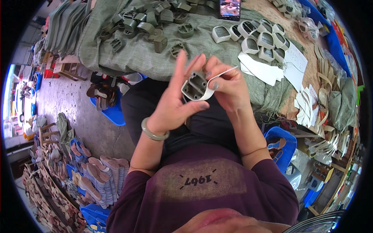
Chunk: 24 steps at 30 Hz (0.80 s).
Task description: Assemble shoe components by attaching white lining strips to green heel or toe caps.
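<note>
My left hand [169, 101] cradles a grey shoe heel block [197, 82] over my lap, thumb below it and index finger raised. The block's hollow side, with ribs and small holes, faces up. A thin white strip [225, 72] curves round the block's lower side, and its free end sticks out to the right. My right hand [229, 86] pinches this strip against the block's right side. Beyond my hands, several bare olive-grey heel blocks [159, 43] lie loose on a green woven cloth [128, 64]. White-covered heel blocks [250, 45] are grouped at the far right.
Flat white strips [259, 70] and a paper sheet [295, 66] lie right of my hands. A phone [230, 9] stands at the back. Shoe soles [103, 178] are stacked at lower left. Blue bins [281, 145] stand on the floor at either side.
</note>
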Tool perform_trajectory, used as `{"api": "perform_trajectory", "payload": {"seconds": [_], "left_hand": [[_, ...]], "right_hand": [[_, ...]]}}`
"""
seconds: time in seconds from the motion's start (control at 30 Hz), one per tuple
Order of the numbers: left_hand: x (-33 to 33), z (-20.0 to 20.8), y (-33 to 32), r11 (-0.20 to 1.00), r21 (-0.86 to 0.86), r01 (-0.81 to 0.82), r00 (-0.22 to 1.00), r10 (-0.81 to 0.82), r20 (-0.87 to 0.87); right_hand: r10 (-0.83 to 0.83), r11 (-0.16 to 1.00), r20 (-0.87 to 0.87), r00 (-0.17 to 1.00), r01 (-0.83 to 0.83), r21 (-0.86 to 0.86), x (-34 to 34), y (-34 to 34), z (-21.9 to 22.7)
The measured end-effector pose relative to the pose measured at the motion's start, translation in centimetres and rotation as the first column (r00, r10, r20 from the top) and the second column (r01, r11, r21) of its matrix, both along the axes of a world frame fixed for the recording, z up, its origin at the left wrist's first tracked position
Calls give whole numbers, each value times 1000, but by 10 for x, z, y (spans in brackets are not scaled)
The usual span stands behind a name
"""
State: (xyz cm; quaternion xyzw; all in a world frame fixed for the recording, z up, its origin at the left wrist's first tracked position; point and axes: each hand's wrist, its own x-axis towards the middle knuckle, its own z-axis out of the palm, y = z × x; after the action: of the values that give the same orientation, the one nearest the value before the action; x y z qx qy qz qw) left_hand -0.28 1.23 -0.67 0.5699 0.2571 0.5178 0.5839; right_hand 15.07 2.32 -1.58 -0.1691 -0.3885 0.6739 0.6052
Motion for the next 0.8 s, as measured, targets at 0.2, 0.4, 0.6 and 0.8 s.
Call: {"api": "perform_trajectory", "payload": {"seconds": [0.2, 0.4, 0.6, 0.8], "left_hand": [[0, -11, -3, 928, 218, -301, 863, 363, -353], [3, 8, -10, 906, 270, -325, 811, 414, -413], [3, 14, -8, 850, 489, -199, 804, 427, -414], [2, 11, -9, 841, 527, -125, 812, 392, -432]], "right_hand": [[-129, 992, 85, 988, 130, -4, -8, -11, 2], [-76, 995, -77, 994, 71, -70, 0, 0, -7], [12, 992, -94, 996, -24, -125, 1, 0, -9], [81, 984, -90, 993, -94, -149, 0, -4, -10]]}}
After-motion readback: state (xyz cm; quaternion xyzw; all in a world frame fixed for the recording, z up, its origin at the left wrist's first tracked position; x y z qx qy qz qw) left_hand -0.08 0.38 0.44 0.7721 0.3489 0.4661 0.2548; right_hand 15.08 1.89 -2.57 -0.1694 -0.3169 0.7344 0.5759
